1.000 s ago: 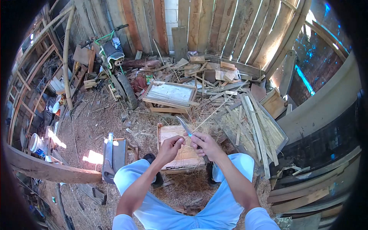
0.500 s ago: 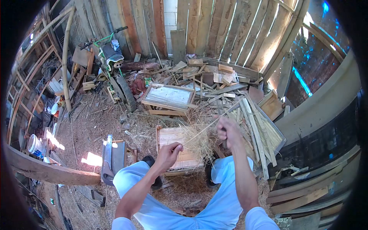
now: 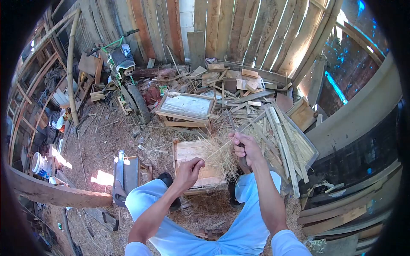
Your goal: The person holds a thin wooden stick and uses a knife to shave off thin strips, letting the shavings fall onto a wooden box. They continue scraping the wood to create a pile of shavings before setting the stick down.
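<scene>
A thin pale strip (image 3: 220, 149) runs slantwise between my hands. Its lower left end is pinched in my left hand (image 3: 188, 173), whose fingers are closed. My right hand (image 3: 247, 147) is wrapped round the dark handle of a knife (image 3: 232, 120), with the blade pointing up and away; the strip reaches this hand near the blade. Behind and below the strip lies a tangle of fine shavings (image 3: 224, 164), partly over a low wooden slatted crate (image 3: 190, 151) between my feet.
A framed white-topped box (image 3: 185, 104) stands ahead, with scrap wood (image 3: 252, 83) behind it. Long slats (image 3: 282, 145) lie on the right. A small bench (image 3: 132, 175) is by my left knee. A green-framed bike (image 3: 124, 68) stands at the back left.
My right hand has moved slightly left and down along the strip, and the knife in it now shows clearly. My left hand stays nearly in place.
</scene>
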Available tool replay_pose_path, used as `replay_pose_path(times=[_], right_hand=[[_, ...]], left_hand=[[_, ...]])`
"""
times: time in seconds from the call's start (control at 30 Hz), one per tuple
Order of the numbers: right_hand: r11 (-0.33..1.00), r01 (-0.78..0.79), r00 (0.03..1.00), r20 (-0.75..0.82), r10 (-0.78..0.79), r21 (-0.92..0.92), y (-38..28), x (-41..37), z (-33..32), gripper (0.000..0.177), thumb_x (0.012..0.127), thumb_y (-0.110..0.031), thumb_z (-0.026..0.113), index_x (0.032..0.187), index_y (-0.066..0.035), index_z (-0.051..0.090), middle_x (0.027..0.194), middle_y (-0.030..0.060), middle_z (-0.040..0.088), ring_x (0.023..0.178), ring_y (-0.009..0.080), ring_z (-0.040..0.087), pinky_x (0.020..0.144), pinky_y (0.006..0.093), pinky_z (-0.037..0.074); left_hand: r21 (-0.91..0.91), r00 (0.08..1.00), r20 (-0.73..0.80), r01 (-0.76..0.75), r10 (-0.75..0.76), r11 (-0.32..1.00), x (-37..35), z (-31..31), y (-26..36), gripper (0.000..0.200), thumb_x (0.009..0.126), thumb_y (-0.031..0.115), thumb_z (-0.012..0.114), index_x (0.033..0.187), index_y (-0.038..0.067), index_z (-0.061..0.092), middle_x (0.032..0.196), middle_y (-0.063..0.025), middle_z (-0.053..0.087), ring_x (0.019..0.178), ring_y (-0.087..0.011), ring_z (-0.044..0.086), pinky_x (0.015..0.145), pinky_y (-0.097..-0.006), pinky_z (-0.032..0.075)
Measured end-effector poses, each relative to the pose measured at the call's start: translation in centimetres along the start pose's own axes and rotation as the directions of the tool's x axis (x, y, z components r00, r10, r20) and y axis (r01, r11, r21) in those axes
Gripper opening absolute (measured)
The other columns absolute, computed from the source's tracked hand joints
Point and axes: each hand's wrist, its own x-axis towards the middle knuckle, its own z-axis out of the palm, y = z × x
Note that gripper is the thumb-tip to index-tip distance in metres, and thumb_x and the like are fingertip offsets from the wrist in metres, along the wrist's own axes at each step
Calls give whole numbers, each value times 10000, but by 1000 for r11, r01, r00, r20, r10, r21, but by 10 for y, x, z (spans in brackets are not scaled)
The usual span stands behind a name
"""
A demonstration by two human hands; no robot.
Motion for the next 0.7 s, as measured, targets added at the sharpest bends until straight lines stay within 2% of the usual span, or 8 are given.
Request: replay_pose_path(times=[0.07, 0.17, 0.33, 0.43, 0.5, 0.53, 0.6, 0.7], right_hand=[[1000, 11, 1000, -3, -11, 25, 2, -3, 4, 324, 964, -236, 495, 1184, 1, 518, 701, -48, 459, 465, 12, 338, 383, 152, 267], [991, -131, 986, 102, 135, -39, 23, -9, 21, 343, 967, -231, 493, 1256, -47, 483, 734, -36, 455, 478, 20, 344, 395, 150, 275], [986, -133, 974, 169, 148, -100, 38, -14, 48, 339, 962, -254, 505, 1260, -94, 484, 733, -40, 453, 477, 17, 333, 389, 153, 264], [988, -150, 980, 126, 154, -47, 31, -5, 35, 352, 956, -213, 507, 1266, -52, 465, 725, -47, 453, 463, 8, 340, 375, 147, 264], [991, -41, 999, -13, 40, -125, 28, 3, 16, 295, 959, -203, 491, 1200, -33, 493, 717, -46, 447, 464, 9, 330, 369, 148, 263], [991, -40, 999, -16, 38, -126, 17, 5, 2, 295, 959, -203, 491, 1200, -33, 493, 717, -46, 447, 464, 9, 330, 369, 148, 263], [997, 17, 999, -51, -13, 81, -5, 9, -19, 250, 961, -194, 480, 1133, -17, 514, 705, -46, 436, 468, 13, 319, 365, 152, 260], [998, -26, 998, -63, 30, 50, 0, -2, -10, 292, 965, -200, 477, 1201, -28, 495, 700, -47, 426, 473, 14, 308, 368, 149, 254]], left_hand=[[26, 999, 13, 38, -38, 999, -1, -2, 0, 192, 928, 183, 541, 919, 20, 641, 615, -108, 577, 493, -153, 474, 494, -321, 378], [-15, 998, -53, 23, -24, 1000, 1, 0, -2, 191, 929, 183, 539, 929, 21, 641, 611, -102, 579, 496, -152, 482, 500, -316, 385], [24, 998, -39, 45, -44, 999, 0, 3, 5, 168, 926, 160, 539, 950, 23, 633, 669, -142, 615, 533, -208, 556, 523, -328, 417], [-50, 997, -82, 6, -10, 999, -1, 13, 7, 156, 923, 150, 540, 957, 26, 629, 693, -155, 622, 556, -231, 581, 536, -333, 431], [-17, 997, -70, 25, -26, 1000, -6, 11, 9, 155, 922, 148, 540, 959, 27, 628, 696, -157, 622, 563, -233, 588, 541, -335, 435], [18, 998, -55, 44, -43, 999, -9, 11, 11, 153, 921, 146, 539, 962, 27, 626, 699, -160, 621, 569, -234, 595, 545, -337, 439], [28, 998, -36, 58, -57, 998, -14, 10, 13, 151, 920, 143, 538, 961, 27, 626, 703, -161, 622, 577, -243, 602, 547, -340, 441], [53, 997, -70, 42, -38, 998, -11, 6, 4, 147, 918, 141, 536, 954, 31, 626, 711, -163, 625, 590, -264, 614, 548, -349, 445]])
